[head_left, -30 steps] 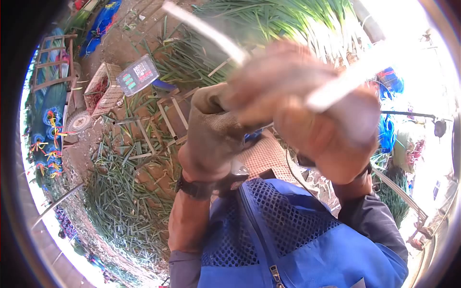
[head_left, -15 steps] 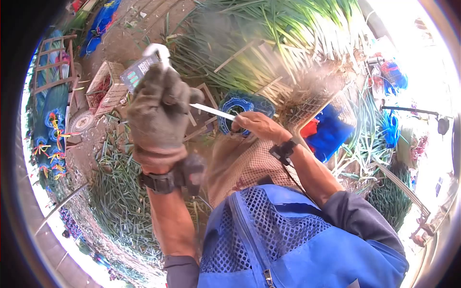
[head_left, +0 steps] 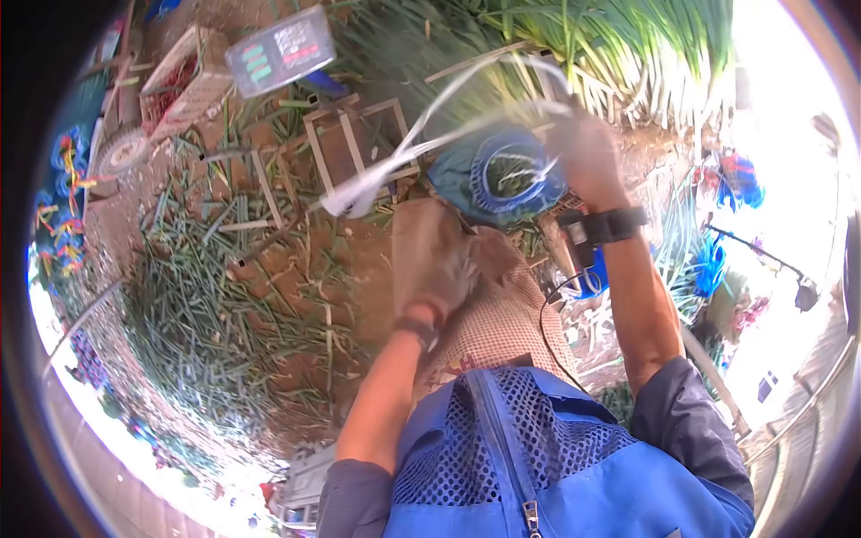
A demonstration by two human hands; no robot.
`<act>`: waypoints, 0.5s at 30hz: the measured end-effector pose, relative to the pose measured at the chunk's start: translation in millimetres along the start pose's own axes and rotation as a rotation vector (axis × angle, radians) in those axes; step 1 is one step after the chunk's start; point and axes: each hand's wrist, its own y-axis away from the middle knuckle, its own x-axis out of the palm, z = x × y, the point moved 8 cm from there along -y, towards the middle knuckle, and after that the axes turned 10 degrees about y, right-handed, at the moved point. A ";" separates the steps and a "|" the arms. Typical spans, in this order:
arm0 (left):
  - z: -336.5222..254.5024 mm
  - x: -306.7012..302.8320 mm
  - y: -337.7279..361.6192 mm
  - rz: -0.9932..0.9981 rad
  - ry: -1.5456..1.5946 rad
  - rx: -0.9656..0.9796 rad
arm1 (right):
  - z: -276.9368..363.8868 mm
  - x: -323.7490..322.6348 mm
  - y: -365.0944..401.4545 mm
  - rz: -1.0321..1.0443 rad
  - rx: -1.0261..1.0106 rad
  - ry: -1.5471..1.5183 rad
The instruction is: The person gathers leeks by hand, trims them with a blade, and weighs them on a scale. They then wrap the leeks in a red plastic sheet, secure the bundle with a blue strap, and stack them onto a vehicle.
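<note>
My right hand (head_left: 585, 157), bare and smeared by motion, is raised beside the blue mesh bag (head_left: 457, 179). Its fingers close on one end of a white plastic strap (head_left: 421, 148), which swings out in a loop to the left. My left hand (head_left: 435, 260), in a dusty work glove, is low in front of the bag, over the brown checked cloth on my lap (head_left: 493, 309). Blur hides its fingers, and I cannot make out anything in it. Through the bag's round blue opening, green stalks and white strands show.
Long green onions (head_left: 637, 63) are heaped at the back. A digital scale display (head_left: 281, 52) stands beside a metal frame (head_left: 359, 134). Cut green leaves (head_left: 206, 314) litter the ground at left, with a crate (head_left: 193, 76) of reddish material behind.
My gloved left hand has dropped from beside the display to my lap. My right hand has moved right and up, drawing the white strap into a wide loop. The view has shifted.
</note>
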 end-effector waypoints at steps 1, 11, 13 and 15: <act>30.9 46.0 35.8 0.118 0.467 -0.237 | -6.3 -2.2 -11.0 0.007 -0.017 -0.170; 120.5 13.0 149.9 0.101 0.709 -0.870 | 9.5 26.1 -68.4 0.087 0.334 -0.673; 120.4 17.4 157.6 0.016 0.787 -0.946 | 45.7 33.7 -48.6 0.030 0.219 -0.341; 115.0 24.9 163.3 -0.140 0.972 -1.011 | 48.2 33.4 -39.1 0.075 0.199 -0.312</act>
